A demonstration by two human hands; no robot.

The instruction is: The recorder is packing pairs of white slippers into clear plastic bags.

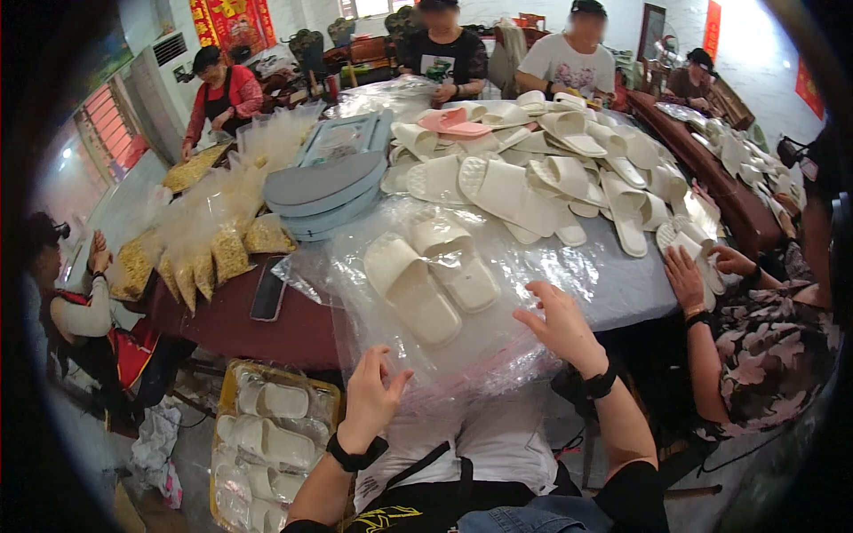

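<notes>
Slippers (433, 282) amid plastic bags (498, 346)

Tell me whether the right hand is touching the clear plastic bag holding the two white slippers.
Touching. In the head view, the right hand lies flat on the clear plastic bag, beside the white slippers.
</notes>
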